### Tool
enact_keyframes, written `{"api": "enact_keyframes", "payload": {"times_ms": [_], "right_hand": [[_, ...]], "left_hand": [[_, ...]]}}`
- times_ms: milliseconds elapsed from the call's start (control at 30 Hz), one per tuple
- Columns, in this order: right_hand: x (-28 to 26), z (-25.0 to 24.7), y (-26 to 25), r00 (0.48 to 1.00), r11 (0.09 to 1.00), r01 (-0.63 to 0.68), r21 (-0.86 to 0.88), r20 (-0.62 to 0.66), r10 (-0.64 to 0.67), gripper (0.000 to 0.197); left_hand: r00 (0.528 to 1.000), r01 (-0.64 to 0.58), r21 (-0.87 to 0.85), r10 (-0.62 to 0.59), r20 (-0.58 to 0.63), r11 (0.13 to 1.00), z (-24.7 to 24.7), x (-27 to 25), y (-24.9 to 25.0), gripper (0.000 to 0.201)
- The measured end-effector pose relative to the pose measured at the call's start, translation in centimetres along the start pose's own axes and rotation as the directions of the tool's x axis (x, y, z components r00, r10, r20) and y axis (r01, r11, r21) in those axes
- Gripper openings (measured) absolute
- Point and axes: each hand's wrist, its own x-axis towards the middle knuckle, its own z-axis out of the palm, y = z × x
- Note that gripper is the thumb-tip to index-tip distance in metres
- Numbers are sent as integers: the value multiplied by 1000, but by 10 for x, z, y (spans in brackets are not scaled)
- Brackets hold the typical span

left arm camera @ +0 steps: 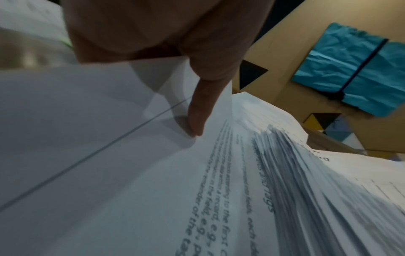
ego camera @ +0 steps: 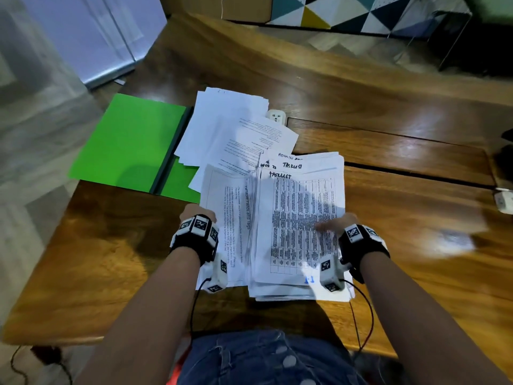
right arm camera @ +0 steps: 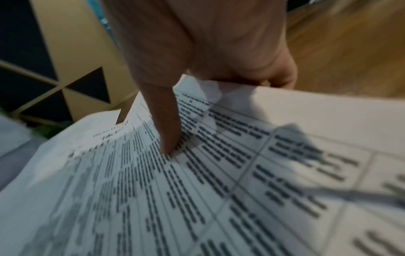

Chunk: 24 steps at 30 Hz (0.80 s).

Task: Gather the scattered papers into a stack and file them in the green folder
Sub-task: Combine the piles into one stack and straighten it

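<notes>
Papers (ego camera: 297,229) are pinched at both side edges by the left hand (ego camera: 197,213) and right hand (ego camera: 339,222); the green folder (ego camera: 130,143) lies open beside them.

Home study (wooden desk (ego camera: 388,112), patterned cabinet (ego camera: 347,12))

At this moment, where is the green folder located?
In the head view, the green folder lies open on the wooden table, at the left, with loose papers overlapping its right half.
</notes>
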Motion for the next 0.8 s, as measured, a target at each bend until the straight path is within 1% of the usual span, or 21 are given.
{"api": "enact_keyframes", "payload": {"times_ms": [67, 167, 233, 300, 367, 467, 567, 633, 700, 767, 800], "right_hand": [[-1, -3, -1, 1000, 999, -13, 51, 22, 12, 77], [-8, -7, -7, 1000, 995, -8, 101, 28, 5, 68], [-9, -11, -7, 1000, 989, -15, 144, 21, 12, 67], [-9, -15, -4, 1000, 975, -8, 221, -4, 9, 70], [-5, -23, 2, 1000, 949, 23, 315, -25, -16, 69], [1, -42, 10, 999, 888, 39, 458, -11, -38, 70], [10, -59, 16, 998, 859, 32, 510, -55, -5, 74], [14, -67, 16, 992, 899, 0, 437, -110, 53, 76], [21, -69, 15, 985, 944, -39, 328, -149, 93, 74], [26, -67, 14, 982, 980, -69, 189, -162, 100, 60], [35, -66, 15, 988, 993, -64, 100, -135, 77, 52]], "left_hand": [[997, -69, 72, 71, -16, 995, -2, -3, 5, 15], [983, -169, 128, 177, -53, 977, -2, -4, 12, 20], [966, -232, 175, 248, -73, 957, -6, -4, 18, 19], [946, -292, 245, 317, -66, 924, -15, -5, 28, 18], [927, -328, 307, 366, -75, 893, -28, -1, 42, 22], [904, -384, 313, 423, -62, 868, -50, 6, 69, 29], [886, -439, 250, 462, -38, 863, -66, 20, 92, 27], [882, -455, 175, 469, -46, 873, -68, 30, 106, 24], [897, -436, 126, 442, -26, 891, -62, 41, 116, 34], [904, -427, 130, 428, 19, 895, -53, 48, 123, 44], [911, -413, 141, 411, 41, 900, -49, 51, 127, 47]]}}
